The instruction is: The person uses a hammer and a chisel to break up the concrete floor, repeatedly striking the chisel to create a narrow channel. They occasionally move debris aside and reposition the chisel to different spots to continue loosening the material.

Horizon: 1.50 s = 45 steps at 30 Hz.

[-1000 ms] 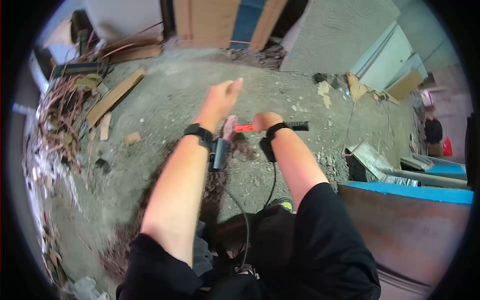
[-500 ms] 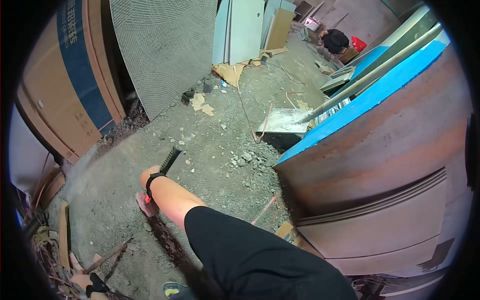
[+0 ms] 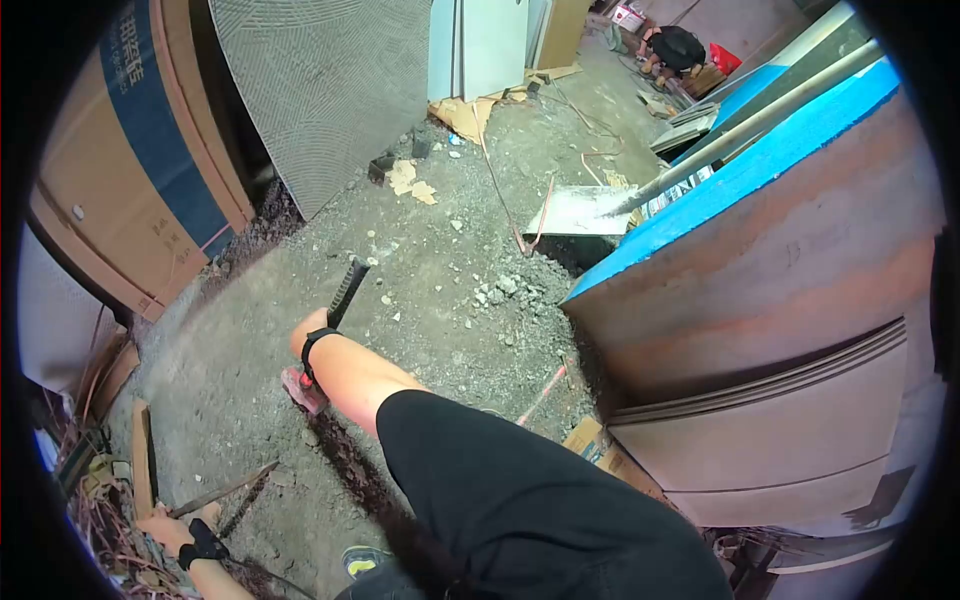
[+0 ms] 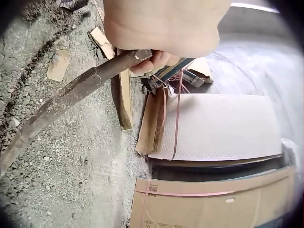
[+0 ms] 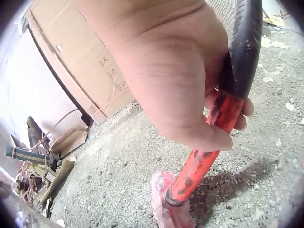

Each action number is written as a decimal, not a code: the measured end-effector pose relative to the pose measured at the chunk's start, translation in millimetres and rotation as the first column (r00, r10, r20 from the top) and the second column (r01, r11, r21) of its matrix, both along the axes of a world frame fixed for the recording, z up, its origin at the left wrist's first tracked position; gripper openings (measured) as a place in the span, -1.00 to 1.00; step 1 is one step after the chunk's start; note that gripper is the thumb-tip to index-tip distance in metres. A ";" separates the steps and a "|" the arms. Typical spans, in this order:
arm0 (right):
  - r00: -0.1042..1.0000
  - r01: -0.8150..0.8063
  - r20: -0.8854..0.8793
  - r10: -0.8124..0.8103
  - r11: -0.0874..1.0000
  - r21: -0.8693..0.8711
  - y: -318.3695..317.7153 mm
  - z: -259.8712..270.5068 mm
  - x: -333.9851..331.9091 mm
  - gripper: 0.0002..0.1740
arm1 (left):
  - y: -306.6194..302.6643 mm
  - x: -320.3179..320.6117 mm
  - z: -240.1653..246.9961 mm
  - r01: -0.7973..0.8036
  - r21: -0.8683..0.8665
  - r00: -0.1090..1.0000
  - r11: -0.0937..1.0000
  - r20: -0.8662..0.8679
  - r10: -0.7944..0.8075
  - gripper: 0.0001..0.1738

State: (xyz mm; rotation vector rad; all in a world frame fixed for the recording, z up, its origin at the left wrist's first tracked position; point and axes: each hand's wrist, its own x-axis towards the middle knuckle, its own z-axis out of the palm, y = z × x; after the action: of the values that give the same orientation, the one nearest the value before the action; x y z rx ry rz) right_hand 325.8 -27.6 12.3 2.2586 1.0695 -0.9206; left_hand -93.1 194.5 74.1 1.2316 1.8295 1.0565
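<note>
In the right wrist view my right hand (image 5: 171, 85) grips a hammer (image 5: 194, 173) by its red shaft, just below the black rubber grip. The hammer's head is pinkish-red and dusty, hanging low over the grey rubble floor. In the head view that hand (image 3: 312, 332) is left of centre, with the black handle end (image 3: 347, 292) pointing up and away. At the lower left, my left hand (image 3: 168, 532) holds one end of a long, dark, rusty bar (image 4: 71, 97). The bar slants over the ground, its far end toward the hammer side; my palm hides its near end.
A wooden plank (image 3: 143, 455) and a scrap heap (image 3: 95, 500) lie by my left hand. Large cardboard-wrapped panels (image 3: 140, 170) and a textured slab (image 3: 330, 100) lean at the back. A blue-edged panel (image 3: 740, 180) stands right. Another person (image 3: 675, 50) crouches far off.
The view has swung right. My left hand, earlier raised beside the hammer with no bar in it, has moved to the lower left and taken hold of the bar. The right hand keeps the hammer.
</note>
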 end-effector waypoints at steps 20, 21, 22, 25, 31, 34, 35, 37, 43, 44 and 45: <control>0.998 -0.038 -0.041 0.042 0.996 0.086 -19.0 22.2 -7.4 -0.66 | 14.8 -44.5 -22.0 -0.105 -0.112 0.981 0.988 0.149 0.121 -0.29; 0.998 -0.040 -0.042 0.044 0.995 0.086 -25.2 36.3 -10.0 -0.66 | 10.3 -40.4 -17.4 -0.091 -0.106 0.987 0.990 0.124 0.104 -0.25; 0.996 -0.029 -0.075 0.037 0.995 0.099 -31.2 52.1 -12.6 -0.65 | 6.7 -37.3 -10.6 -0.096 -0.158 0.994 0.983 0.044 0.104 -0.23; 0.995 0.019 -0.103 -0.008 0.994 0.105 -27.8 45.9 -14.8 -0.63 | 27.6 -50.8 -34.5 -0.063 -0.112 0.987 0.992 -0.155 0.045 -0.20; 0.981 -0.054 -0.185 0.065 0.997 0.060 -26.0 46.8 -19.8 -0.62 | -23.5 -4.5 19.4 -0.105 -0.151 0.994 0.983 -0.017 0.104 -0.12; 0.983 -0.024 -0.179 0.043 0.994 0.107 -37.1 83.5 -26.2 -0.60 | -12.2 -12.5 12.6 -0.091 -0.172 0.992 0.981 0.069 0.104 -0.11; 0.981 -0.023 -0.189 0.040 0.995 0.094 -40.0 86.6 -26.5 -0.59 | -7.4 -16.1 8.0 -0.083 -0.173 0.993 0.981 0.063 0.095 -0.11; 0.987 -0.014 -0.161 0.024 0.998 0.065 -24.7 48.7 -23.7 -0.58 | -0.1 -20.2 -0.5 -0.003 -0.093 0.993 0.996 -0.120 -0.008 -0.14; 0.990 0.007 -0.143 -0.012 0.999 -0.032 -19.4 48.3 -23.0 -0.76 | -7.7 46.4 25.8 0.188 0.161 0.969 0.969 0.132 -0.210 -0.28; 0.993 0.026 -0.117 -0.027 1.000 -0.012 -14.6 39.6 -24.9 -0.77 | -29.3 71.0 44.0 0.186 0.166 0.975 0.968 0.093 -0.203 -0.40; 0.993 -0.029 -0.115 0.014 0.991 -0.129 -10.2 59.2 -26.0 -0.77 | -31.3 83.6 46.0 0.200 0.165 0.973 0.966 0.080 -0.216 -0.40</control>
State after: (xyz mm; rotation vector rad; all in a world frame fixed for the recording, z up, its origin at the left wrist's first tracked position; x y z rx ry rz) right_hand 299.8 -37.8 71.6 2.1061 1.0486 -1.0892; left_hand -9.5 163.2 120.1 1.4052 1.5295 1.1362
